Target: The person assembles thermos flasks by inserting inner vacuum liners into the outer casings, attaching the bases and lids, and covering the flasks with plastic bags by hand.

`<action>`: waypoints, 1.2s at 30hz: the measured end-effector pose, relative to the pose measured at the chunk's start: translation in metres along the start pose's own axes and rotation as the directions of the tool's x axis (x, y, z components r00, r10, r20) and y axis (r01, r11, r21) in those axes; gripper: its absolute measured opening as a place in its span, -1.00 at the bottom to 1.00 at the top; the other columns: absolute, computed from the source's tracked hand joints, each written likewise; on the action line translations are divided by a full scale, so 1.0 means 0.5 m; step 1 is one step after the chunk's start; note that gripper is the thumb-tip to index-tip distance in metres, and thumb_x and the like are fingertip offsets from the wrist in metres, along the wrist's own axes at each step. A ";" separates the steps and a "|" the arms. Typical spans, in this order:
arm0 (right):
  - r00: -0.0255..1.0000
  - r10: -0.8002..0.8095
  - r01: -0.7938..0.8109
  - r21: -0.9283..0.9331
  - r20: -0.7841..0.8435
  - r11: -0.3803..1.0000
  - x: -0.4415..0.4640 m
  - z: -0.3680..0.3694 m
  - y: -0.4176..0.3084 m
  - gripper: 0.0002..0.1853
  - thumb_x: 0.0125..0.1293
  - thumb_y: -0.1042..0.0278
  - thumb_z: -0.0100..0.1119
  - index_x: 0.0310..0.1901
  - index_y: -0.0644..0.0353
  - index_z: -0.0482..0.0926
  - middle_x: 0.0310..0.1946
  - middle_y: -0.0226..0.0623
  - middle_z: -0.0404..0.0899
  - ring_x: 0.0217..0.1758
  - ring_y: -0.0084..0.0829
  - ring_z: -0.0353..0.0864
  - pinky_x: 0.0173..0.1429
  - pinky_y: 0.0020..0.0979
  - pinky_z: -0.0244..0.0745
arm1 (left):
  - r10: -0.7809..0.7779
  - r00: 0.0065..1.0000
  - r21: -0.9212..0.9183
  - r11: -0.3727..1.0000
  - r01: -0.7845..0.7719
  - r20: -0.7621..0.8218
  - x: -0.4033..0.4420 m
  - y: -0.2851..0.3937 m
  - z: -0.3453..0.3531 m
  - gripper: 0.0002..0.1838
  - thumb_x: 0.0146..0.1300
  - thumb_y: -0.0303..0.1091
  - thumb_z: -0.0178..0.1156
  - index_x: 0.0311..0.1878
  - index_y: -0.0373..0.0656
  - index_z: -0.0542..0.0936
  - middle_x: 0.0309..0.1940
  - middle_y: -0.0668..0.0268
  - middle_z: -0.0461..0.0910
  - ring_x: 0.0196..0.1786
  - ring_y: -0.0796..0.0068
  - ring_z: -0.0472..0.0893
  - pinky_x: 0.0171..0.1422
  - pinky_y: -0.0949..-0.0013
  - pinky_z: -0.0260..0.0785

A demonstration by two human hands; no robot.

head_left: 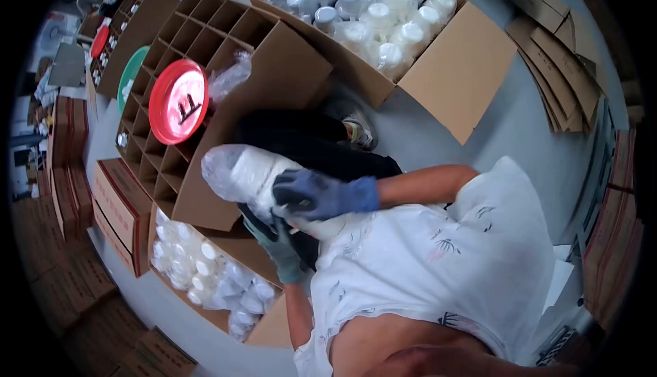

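A white bottle in a clear plastic bag (250, 172) lies tilted across my lap, its rounded bagged end toward the divided carton. My right hand (318, 196), in a blue-grey glove with dark fingers, is closed over the top of the bottle near its closer end. From below, my left hand (282, 248), in a grey-green glove, grips the same end; its fingers are partly hidden and blurred. Just beyond stands a carton with cardboard dividers (226, 199), with a red round tray (156, 120) holding small dark pieces resting on it.
Bagged white bottles fill an open carton (472, 62) at the upper right and another carton (263, 336) at lower left. A green tray (128, 79) sits past the divided carton. Closed boxes (113, 216) stand at left; flattened cardboard (558, 79) lies at right.
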State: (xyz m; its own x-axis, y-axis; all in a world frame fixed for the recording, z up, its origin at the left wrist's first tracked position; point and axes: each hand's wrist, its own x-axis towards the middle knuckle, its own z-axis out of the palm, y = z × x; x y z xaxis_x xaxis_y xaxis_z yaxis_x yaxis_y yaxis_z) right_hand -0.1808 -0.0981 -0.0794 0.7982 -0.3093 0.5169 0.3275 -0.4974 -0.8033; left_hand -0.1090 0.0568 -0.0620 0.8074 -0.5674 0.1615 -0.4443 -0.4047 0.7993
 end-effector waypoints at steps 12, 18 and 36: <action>0.850 0.131 -0.355 0.372 0.510 0.858 -0.060 -0.092 0.020 -0.63 0.15 0.28 0.27 -0.04 0.28 0.54 -0.21 -0.09 0.57 -0.14 -0.05 0.55 0.07 -0.19 0.45 | -0.293 0.914 -0.401 0.901 0.165 -0.281 0.003 -0.147 -0.032 -0.63 0.43 -0.31 -0.04 0.14 -0.37 0.47 0.05 0.09 0.55 0.02 0.19 0.60 0.15 0.23 0.45; 0.977 0.058 0.003 -0.287 0.204 0.958 -0.013 -0.137 0.019 -0.51 0.11 0.16 0.33 0.08 0.15 0.51 -0.05 -0.10 0.52 0.07 -0.11 0.48 0.14 -0.16 0.39 | 0.009 1.000 -0.264 0.964 -0.016 -0.026 -0.017 -0.043 -0.010 -0.30 0.30 -0.18 0.17 0.41 -0.29 0.19 0.34 0.11 0.30 0.36 0.20 0.34 0.45 0.15 0.14; 0.685 0.443 -0.680 0.289 0.579 0.673 -0.157 -0.179 0.078 -0.68 0.27 0.24 0.24 -0.05 0.28 0.58 -0.22 -0.15 0.64 -0.17 -0.30 0.59 0.00 -0.34 0.48 | 0.161 0.959 0.491 0.832 -0.259 0.233 -0.077 -0.035 -0.050 -0.70 0.04 -0.43 0.36 -0.14 -0.23 0.56 -0.19 0.09 0.60 -0.19 0.09 0.60 -0.10 0.16 0.43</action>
State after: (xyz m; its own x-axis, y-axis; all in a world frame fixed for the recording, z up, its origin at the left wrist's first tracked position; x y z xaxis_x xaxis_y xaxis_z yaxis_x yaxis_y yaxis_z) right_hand -0.2759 -0.1656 -0.1249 0.9842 0.0370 -0.1733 -0.1764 0.1098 -0.9782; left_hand -0.1225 0.1037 -0.0675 0.6125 -0.7763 0.1490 -0.7691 -0.5417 0.3391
